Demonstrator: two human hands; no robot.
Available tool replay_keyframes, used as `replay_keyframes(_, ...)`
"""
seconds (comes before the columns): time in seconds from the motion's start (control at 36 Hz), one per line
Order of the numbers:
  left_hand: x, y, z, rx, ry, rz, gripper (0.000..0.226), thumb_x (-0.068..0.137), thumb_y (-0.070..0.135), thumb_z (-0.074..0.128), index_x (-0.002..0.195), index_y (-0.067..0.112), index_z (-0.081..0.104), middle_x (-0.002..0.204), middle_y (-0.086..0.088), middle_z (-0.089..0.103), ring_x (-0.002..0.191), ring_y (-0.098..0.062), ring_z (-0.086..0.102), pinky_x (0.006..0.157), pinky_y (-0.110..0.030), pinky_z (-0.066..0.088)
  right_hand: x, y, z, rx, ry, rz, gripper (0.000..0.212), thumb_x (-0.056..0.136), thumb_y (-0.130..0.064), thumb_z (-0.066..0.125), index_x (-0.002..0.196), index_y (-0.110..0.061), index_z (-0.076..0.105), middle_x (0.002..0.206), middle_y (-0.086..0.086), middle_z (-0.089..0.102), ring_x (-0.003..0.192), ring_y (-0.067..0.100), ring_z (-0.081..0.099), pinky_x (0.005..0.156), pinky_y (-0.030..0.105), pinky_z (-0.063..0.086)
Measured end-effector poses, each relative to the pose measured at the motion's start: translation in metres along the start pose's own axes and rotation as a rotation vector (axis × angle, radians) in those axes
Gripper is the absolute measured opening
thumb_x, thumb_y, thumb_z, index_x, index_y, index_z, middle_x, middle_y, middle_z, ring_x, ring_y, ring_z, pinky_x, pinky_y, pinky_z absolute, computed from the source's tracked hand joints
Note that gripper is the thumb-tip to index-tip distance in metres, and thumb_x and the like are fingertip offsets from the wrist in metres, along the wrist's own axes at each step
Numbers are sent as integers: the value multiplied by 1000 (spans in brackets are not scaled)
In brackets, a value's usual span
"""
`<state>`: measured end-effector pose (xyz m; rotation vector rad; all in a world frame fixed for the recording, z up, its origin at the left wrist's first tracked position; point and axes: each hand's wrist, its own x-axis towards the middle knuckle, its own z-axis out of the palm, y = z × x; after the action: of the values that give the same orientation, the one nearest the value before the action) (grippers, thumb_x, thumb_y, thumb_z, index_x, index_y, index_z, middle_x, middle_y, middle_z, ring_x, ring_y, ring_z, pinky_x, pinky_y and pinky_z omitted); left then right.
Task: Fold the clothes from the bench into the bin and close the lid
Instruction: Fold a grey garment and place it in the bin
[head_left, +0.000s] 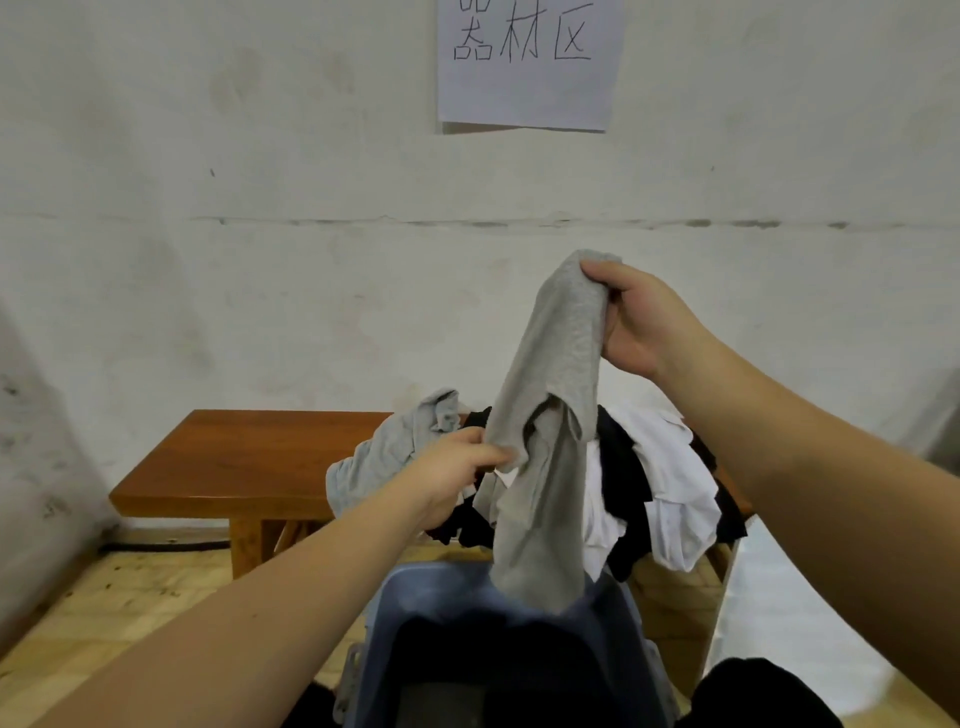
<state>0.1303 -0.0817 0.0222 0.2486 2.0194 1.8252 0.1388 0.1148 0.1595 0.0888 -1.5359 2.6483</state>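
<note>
Nearest, at 6 o'clock, sits the bin (395, 613), blue plastic with rounded walls and something dark inside, probably clothes already folded. Above it hangs a grey garment (550, 395), soft knit, limp and twisted. The right hand (641, 322) clenches its top at 1 o'clock; the left hand (457, 470) pinches an edge lower down. Folding is just starting: next the cloth needs spreading flat. Behind, on the wooden bench (218, 457), the pile (670, 483) of white, black and pale grey clothes waits.
</note>
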Motion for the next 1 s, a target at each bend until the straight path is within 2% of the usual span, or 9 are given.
replay_keyframes(0.08,-2,11,-15,-187,2,38,16,88,12,64,104,10,66,91,1,69,83,-14,58,77,-30,39,-4,-8,-14,-9,-28,38,17,96,-8,52,108,-1,61,92,10,72,87,21,72,79,33,58)
replay_keyframes(0.17,-7,27,-37,-405,-6,88,28,86,12,64,111,-1,60,96,-8,65,82,-19,61,89,-37,48,-7,-11,-28,-73,-51,118,19,96,-3,48,109,0,60,97,11,71,88,21,72,77,32,60)
replay_keyframes(0.31,-20,60,-61,-621,50,170,6,91,10,59,85,7,60,58,0,60,51,-12,58,56,-25,53,-7,-10,-46,-257,26,290,17,98,-3,47,107,-3,61,94,11,73,80,21,73,67,32,62)
replay_keyframes(0.5,-30,93,-72,-663,93,354,15,78,15,68,93,15,66,80,1,70,76,-14,67,72,-29,56,-8,-7,-55,-436,132,493,12,99,-14,55,101,-5,62,90,7,71,78,17,69,71,27,59)
replay_keyframes(0.58,-35,103,-70,-587,77,422,15,79,12,65,95,14,66,80,1,69,77,-13,66,73,-30,55,-6,-7,-53,-470,193,429,15,98,-16,57,109,-7,62,91,6,70,80,19,67,80,32,56)
replay_keyframes(0.72,-38,113,-70,-335,167,493,26,95,2,56,116,14,65,100,-3,71,92,-14,69,82,-30,55,-16,-14,-43,-103,124,221,15,97,-14,57,107,-12,67,84,4,73,67,16,72,58,28,60)
replay_keyframes(0.83,-38,115,-72,-219,223,516,31,95,2,57,122,19,61,119,-5,66,107,-17,67,93,-30,54,-21,-11,-48,118,-22,86,40,95,-1,38,120,-19,64,93,-2,71,80,13,70,72,27,60)
replay_keyframes(0.92,-35,115,-73,-210,251,487,27,95,3,58,119,15,64,112,-5,69,103,-16,68,86,-27,54,-23,-2,-49,-59,-69,-54,52,92,13,33,119,-21,61,106,-8,73,100,11,70,86,27,56)
replay_keyframes(1.0,-31,113,-75,-218,279,468,21,95,3,57,114,10,65,103,-5,70,96,-16,67,77,-24,53,-23,9,-49,-379,-27,-187,46,93,15,44,114,-22,60,102,-8,73,99,7,68,87,23,52)
